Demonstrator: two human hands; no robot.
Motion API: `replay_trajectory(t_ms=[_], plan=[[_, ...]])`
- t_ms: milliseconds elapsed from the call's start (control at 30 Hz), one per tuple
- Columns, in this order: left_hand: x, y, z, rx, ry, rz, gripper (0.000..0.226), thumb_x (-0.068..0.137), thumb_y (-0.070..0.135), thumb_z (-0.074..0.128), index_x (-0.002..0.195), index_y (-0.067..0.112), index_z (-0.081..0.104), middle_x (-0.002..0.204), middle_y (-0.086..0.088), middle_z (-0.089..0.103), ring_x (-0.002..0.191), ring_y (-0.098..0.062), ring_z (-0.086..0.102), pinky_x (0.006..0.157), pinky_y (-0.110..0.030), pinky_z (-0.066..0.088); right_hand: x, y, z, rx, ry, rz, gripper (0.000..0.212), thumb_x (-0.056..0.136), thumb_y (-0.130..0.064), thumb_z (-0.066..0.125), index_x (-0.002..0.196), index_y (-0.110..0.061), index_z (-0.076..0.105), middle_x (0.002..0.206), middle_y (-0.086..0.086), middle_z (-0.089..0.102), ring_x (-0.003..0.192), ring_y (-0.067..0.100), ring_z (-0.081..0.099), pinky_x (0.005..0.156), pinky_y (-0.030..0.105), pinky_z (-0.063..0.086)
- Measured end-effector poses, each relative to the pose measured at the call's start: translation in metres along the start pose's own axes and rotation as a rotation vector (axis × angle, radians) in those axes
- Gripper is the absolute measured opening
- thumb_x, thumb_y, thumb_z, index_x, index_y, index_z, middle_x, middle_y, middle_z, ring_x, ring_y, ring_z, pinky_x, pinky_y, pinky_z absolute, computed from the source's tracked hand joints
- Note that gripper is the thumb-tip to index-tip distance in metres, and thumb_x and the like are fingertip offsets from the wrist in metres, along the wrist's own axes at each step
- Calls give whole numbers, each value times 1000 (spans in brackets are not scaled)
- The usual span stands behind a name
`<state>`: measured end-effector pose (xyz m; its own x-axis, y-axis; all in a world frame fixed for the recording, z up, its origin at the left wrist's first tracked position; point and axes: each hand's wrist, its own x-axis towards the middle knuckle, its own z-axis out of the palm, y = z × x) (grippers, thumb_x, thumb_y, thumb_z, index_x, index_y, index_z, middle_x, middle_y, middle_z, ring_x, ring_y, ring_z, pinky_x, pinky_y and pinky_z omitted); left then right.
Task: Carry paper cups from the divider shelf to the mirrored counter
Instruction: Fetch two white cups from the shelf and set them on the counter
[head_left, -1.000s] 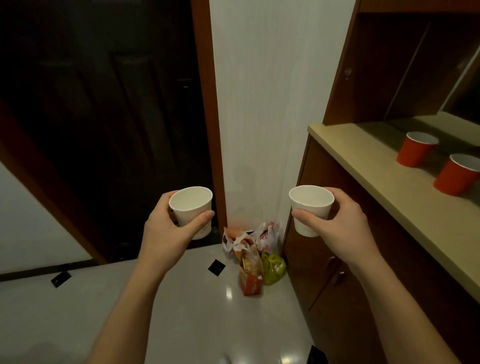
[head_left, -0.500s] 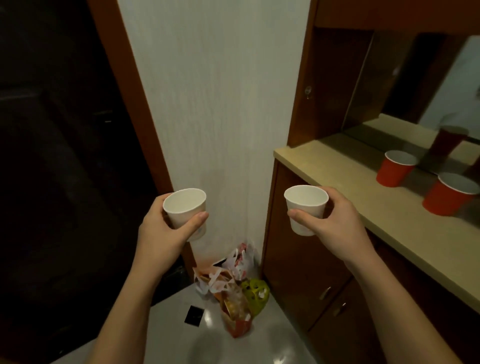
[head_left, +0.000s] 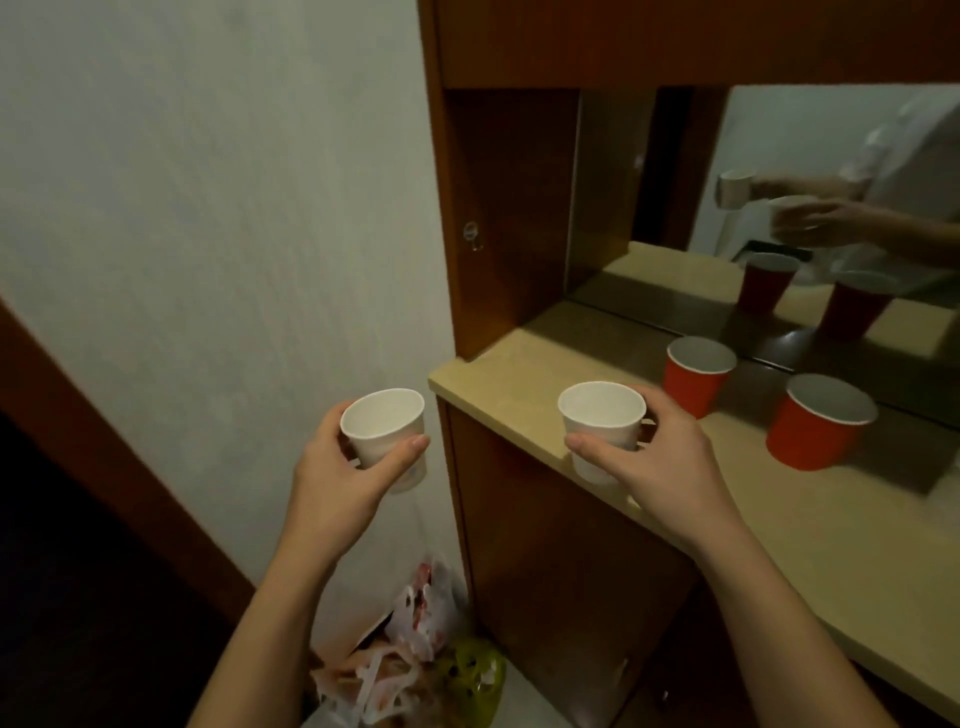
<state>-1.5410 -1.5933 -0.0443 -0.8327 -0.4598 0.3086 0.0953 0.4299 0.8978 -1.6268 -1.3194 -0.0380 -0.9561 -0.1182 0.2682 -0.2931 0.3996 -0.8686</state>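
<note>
- Left hand (head_left: 337, 478): fingers and thumb curled round a small white paper cup (head_left: 384, 431), upright and empty. This cup hangs beside the brown wooden cabinet (head_left: 571, 571), in front of the white textured wall (head_left: 208, 208), not over the counter.
- Right hand (head_left: 660, 457): grips a second white paper cup (head_left: 602, 426) the same way, at the front edge of the beige stone-look counter top (head_left: 831, 545). Contact with the surface cannot be told.
- Two red round cups (head_left: 698, 371) stand upright further back, close to the wall mirror (head_left: 779, 145). Whether they belong to the task cannot be told.
- Status, judged: carrying is almost complete, since both cups have reached the counter area. Neither is set down.
- Remaining: bring the left cup over the counter top, lower both onto its bare part and release. The divider shelf is out of view, so further trips cannot be ruled out.
</note>
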Motion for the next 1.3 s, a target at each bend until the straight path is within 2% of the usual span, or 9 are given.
replay_trajectory(t_ms=[100,300,433,633,733,867,1000,1133,1300], plan=[[40,0,32,-19,-58,10,67,60,59,76,117,31,57,108,14,64,97,-1,60,67,-15,50,31,10,-3,27,9,42,75,59,-53,81,125,-30,53,114,-14,57,101,7,55,79,29,53],[95,-15,83,-35,-179,19,67,60,58,78,118,33,55,112,14,63,102,-6,60,73,-20,52,67,34,4,35,41,89,62,62,-40,86,113,-40,51,105,-24,57,97,0,56,75,21,50],[126,-20,109,-57,-249,26,56,59,58,78,107,44,54,107,20,62,98,3,59,72,-20,54,87,41,14,43,86,130,59,61,-41,85,110,-42,52,103,-24,60,94,-10,55,73,20,50],[169,-26,149,-19,-347,73,73,57,57,78,120,29,53,114,14,61,103,-2,57,75,-12,50,111,50,35,54,141,193,60,61,-42,84,113,-41,52,103,-24,61,94,-13,53,68,13,46],[190,-30,164,-14,-378,87,70,62,50,81,122,29,51,118,10,59,107,-10,56,82,-20,50,124,54,44,67,172,218,61,62,-43,82,114,-43,50,103,-27,58,96,-16,51,65,8,44],[212,-34,185,36,-416,115,65,70,44,80,124,33,45,116,15,55,105,-8,54,72,-11,41,145,60,50,97,242,286,59,62,-44,81,108,-48,45,100,-30,56,93,-13,54,70,12,43],[229,-38,200,36,-462,101,66,71,40,79,127,28,46,116,12,56,105,-8,54,73,-11,40,162,65,53,68,289,294,53,62,-42,81,107,-41,53,99,-24,63,91,-7,59,71,14,44],[239,-42,208,57,-489,94,63,71,38,81,123,29,46,112,12,57,100,-6,54,71,-11,40,170,70,54,-3,267,302,50,65,-41,82,107,-38,54,95,-23,63,89,-8,58,68,9,41],[240,-52,213,100,-484,80,66,71,36,80,127,26,46,113,12,54,104,-9,52,82,-24,41,171,74,55,-48,248,333,45,66,-37,82,105,-32,59,89,-23,63,82,-10,58,64,8,41]])
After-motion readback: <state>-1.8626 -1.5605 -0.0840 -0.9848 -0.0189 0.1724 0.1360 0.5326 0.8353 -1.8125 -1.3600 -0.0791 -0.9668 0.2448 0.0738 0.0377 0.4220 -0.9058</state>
